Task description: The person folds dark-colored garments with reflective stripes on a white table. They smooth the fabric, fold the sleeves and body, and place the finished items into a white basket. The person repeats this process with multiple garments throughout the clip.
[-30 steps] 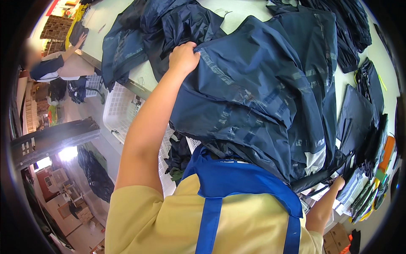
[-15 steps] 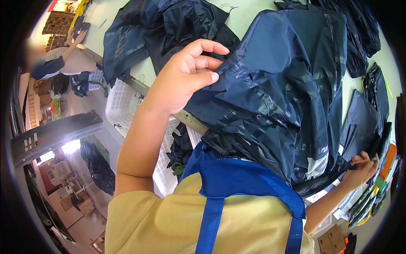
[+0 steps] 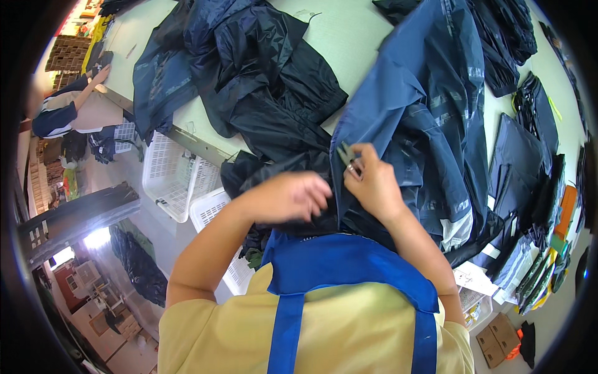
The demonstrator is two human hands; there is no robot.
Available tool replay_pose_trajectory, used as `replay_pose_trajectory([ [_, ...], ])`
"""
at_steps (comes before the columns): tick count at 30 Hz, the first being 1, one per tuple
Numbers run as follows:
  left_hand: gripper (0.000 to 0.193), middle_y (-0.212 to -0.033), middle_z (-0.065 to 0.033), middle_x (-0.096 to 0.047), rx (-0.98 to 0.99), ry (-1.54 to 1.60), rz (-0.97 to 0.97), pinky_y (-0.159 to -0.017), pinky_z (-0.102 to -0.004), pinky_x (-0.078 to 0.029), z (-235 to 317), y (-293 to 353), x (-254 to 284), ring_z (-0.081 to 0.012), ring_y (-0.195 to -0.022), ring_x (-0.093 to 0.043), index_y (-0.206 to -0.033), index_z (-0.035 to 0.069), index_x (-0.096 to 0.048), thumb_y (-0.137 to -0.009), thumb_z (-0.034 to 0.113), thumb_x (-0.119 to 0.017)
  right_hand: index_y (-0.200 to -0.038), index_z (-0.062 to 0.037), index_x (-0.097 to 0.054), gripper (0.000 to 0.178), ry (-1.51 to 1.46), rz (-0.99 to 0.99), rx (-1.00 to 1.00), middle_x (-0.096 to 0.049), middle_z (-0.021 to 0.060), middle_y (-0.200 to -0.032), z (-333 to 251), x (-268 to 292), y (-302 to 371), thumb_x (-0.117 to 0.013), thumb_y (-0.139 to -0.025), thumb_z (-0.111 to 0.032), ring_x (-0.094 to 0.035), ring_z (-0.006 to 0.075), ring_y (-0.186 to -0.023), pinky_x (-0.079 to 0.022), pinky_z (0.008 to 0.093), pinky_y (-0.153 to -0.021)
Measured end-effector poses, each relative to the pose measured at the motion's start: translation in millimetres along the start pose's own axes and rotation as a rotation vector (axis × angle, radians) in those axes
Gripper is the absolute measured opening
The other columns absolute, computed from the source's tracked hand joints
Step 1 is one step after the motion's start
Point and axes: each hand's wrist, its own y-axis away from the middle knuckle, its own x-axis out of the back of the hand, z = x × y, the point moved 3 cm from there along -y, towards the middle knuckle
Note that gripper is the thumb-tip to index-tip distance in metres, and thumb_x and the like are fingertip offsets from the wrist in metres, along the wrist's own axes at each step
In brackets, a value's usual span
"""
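A navy rain garment [image 3: 430,131] with shiny seam tape lies spread over the table in front of me. My right hand [image 3: 374,187] is closed on a small pair of thread snips [image 3: 349,163], their tips upward beside the garment's long edge. My left hand [image 3: 293,196] is just left of that edge, over dark fabric. Its fingers look partly curled but are smeared by motion, so I cannot tell whether they grip anything. A crumpled black garment [image 3: 274,87] lies beyond the left hand.
White plastic baskets [image 3: 177,177] stand below the table's left edge. Folded dark garments [image 3: 523,149] lie along the right, near an orange piece [image 3: 565,212]. Another person [image 3: 68,106] works at the far left. Cardboard boxes [image 3: 498,340] sit at the lower right.
My right hand has come from the far right to the garment's edge, now with thread snips in it. The left hand has let go of the garment's upper edge and moved down toward me.
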Motion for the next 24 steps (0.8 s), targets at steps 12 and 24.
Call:
replay_pose_trajectory([
  [12,0.086,-0.134,-0.0275,-0.044,-0.29,-0.879,0.834,-0.099,-0.0369,-0.042,89.8,-185.7,65.7,-0.0367,-0.119,-0.05,-0.139,-0.005,-0.031,-0.072,0.024,-0.076,-0.106,-0.0031,-0.05,0.027,0.127,-0.158,0.083,-0.064,0.0219,-0.076,29.2,-37.1,30.5,-0.058,-0.081,-0.008,-0.064,0.039,-0.071,-0.053,0.047,-0.064],
  [24,0.071,-0.125,-0.0196,-0.056,-0.234,-0.431,0.832,-0.094,-0.0346,-0.044,154.4,-274.5,155.2,-0.0269,-0.113,-0.055,-0.141,-0.003,-0.032,-0.078,0.004,-0.065,-0.107,-0.0065,-0.048,0.026,0.123,-0.649,0.072,-0.063,0.0195,-0.077,33.7,-18.1,48.0,-0.058,-0.083,-0.012,-0.063,0.0389,-0.075,-0.049,0.0484,-0.066],
])
